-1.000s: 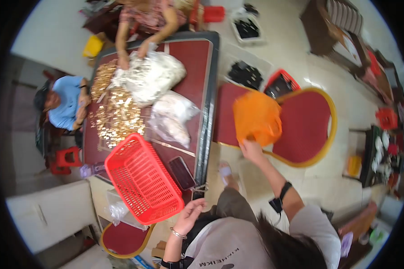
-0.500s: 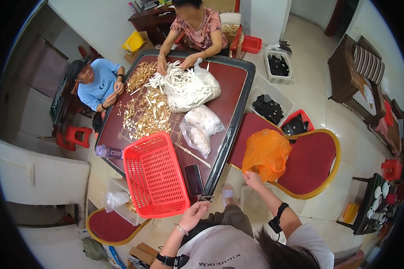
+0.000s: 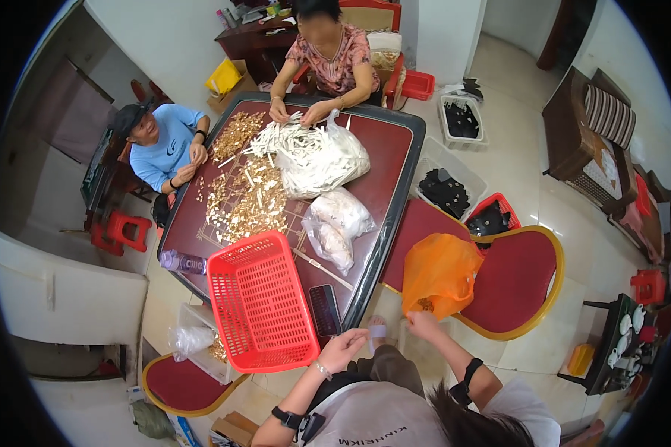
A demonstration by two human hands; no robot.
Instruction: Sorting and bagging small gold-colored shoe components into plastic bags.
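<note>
My right hand [image 3: 425, 326] is closed at the lower edge of the orange plastic bag [image 3: 441, 276], pinching its rim; small brownish pieces show in the bag's mouth. The bag lies on the red-seated chairs to the right of the table. My left hand [image 3: 343, 349] reaches across by the table's near corner, fingers stretched to the right, with nothing visible in it. Beside it are a dark phone [image 3: 324, 310] and an empty-looking red plastic basket [image 3: 262, 302], which overhangs the table's near edge.
On the table [image 3: 384, 160] lie gold-coloured pieces [image 3: 250, 197], a bag of white strips [image 3: 320, 160], a smaller clear bag [image 3: 339, 223] and a purple bottle [image 3: 183, 262]. Two people sit across, handling pieces. Bins of black items [image 3: 443, 190] stand on the floor, right.
My left hand has moved right, away from the small dark item at the table corner. My right hand has come down toward me, and the bag's rim has come with it.
</note>
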